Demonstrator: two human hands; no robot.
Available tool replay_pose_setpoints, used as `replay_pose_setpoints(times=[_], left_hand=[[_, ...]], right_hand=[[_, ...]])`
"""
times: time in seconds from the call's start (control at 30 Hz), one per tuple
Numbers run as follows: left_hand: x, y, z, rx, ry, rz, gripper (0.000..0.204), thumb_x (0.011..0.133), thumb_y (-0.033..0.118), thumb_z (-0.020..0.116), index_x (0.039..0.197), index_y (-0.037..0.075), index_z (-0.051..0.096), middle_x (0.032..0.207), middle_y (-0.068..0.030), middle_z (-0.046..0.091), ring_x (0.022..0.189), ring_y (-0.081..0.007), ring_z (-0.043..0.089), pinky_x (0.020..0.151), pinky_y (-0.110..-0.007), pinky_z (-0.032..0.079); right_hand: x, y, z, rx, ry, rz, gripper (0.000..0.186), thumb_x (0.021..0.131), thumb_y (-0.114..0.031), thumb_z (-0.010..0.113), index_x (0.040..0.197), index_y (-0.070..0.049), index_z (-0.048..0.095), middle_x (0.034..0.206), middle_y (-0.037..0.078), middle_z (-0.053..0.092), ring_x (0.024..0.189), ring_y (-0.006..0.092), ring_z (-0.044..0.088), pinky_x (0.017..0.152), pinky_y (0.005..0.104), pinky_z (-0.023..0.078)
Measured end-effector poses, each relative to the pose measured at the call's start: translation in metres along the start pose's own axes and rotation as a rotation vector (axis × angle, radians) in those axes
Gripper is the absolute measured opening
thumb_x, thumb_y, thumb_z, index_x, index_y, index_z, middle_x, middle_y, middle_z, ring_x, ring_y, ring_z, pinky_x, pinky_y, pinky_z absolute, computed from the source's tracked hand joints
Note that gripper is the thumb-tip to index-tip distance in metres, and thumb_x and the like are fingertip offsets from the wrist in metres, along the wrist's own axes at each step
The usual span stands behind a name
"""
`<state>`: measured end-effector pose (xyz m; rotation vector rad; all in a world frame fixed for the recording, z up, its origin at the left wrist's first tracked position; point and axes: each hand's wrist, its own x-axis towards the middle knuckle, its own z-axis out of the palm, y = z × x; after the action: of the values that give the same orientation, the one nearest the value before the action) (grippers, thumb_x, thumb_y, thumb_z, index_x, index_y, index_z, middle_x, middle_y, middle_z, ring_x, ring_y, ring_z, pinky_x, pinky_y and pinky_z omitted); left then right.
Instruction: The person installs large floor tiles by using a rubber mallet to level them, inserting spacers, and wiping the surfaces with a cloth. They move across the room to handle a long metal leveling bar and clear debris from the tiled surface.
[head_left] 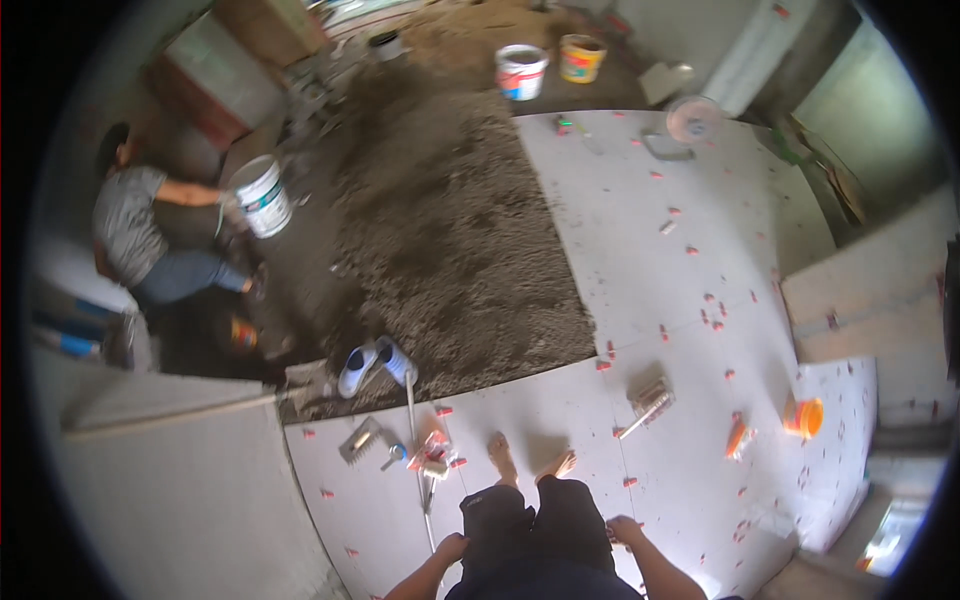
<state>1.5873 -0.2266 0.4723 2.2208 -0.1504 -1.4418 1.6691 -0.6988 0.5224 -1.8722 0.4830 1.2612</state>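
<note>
My left hand [453,547] is curled at the outer side of my left thigh, close to the lower end of a long metal pole [412,430]. My right hand [625,530] is also curled, beside the right leg of my dark shorts [560,525]. What either hand holds, if anything, is hidden. My bare feet stand on pale tiles [560,400]. Left of them lie a notched trowel [361,440], a suction cup [397,453] and a bag of red pieces [434,447]. Another notched trowel [651,400] with a pale handle rests to the right.
Rough grey mortar [460,250] borders the tiles ahead, with light slippers [375,366] at its near edge. At left a person [135,220] grips a white bucket [262,197]. More buckets [522,73] stand far off. Red clips [664,332] dot the tile joints; an orange bucket [803,418] lies right.
</note>
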Motion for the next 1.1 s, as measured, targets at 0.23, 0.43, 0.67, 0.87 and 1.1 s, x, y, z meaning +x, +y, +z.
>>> replay_pose_setpoints(times=[0.23,0.43,0.67,0.87,1.1], left_hand=[[0.005,0.019,-0.057,-0.199,0.113,-0.075,0.047,0.086,0.040,0.056,0.104,-0.002,0.067,0.100,-0.0239,0.067,0.095,-0.0344,0.066,0.083,-0.042,0.051],[0.012,0.073,-0.116,0.023,-0.086,-0.182,0.045,0.087,0.038,0.055,0.106,-0.001,0.065,0.100,-0.0236,0.067,0.095,-0.0336,0.065,0.083,-0.042,0.051],[0.066,0.173,-0.183,0.400,-0.238,-0.112,0.043,0.088,0.037,0.055,0.107,-0.001,0.064,0.100,-0.0233,0.067,0.095,-0.0327,0.065,0.082,-0.043,0.050],[0.139,0.300,-0.176,0.636,-0.362,0.041,0.042,0.090,0.035,0.055,0.109,0.000,0.062,0.100,-0.0230,0.067,0.095,-0.0319,0.064,0.082,-0.043,0.050],[0.186,0.436,-0.134,0.658,-0.461,0.147,0.040,0.091,0.034,0.055,0.111,0.000,0.061,0.100,-0.0226,0.067,0.095,-0.0310,0.064,0.082,-0.044,0.049]], right_hand=[[-0.050,-0.044,-0.005,0.190,0.293,-0.027,0.036,0.088,-0.035,0.056,0.097,-0.002,0.067,0.081,0.009,0.069,0.072,0.0193,0.066,0.066,0.0336,0.053],[-0.098,0.043,0.065,0.750,0.499,0.097,0.025,0.087,-0.029,0.058,0.094,-0.006,0.068,0.091,0.008,0.069,0.077,0.0204,0.067,0.072,0.0345,0.054],[-0.130,0.145,0.234,1.040,0.760,0.646,0.031,0.084,-0.028,0.053,0.095,-0.003,0.068,0.084,0.015,0.070,0.078,0.0279,0.070,0.075,0.0394,0.055],[-0.156,0.123,0.337,1.468,0.747,0.963,0.030,0.083,-0.025,0.054,0.097,-0.003,0.068,0.080,0.012,0.071,0.072,0.0239,0.070,0.067,0.0369,0.055],[-0.105,0.067,0.313,1.852,0.855,0.780,0.030,0.084,-0.026,0.058,0.096,0.000,0.067,0.084,0.013,0.070,0.073,0.0219,0.068,0.067,0.0370,0.055]])
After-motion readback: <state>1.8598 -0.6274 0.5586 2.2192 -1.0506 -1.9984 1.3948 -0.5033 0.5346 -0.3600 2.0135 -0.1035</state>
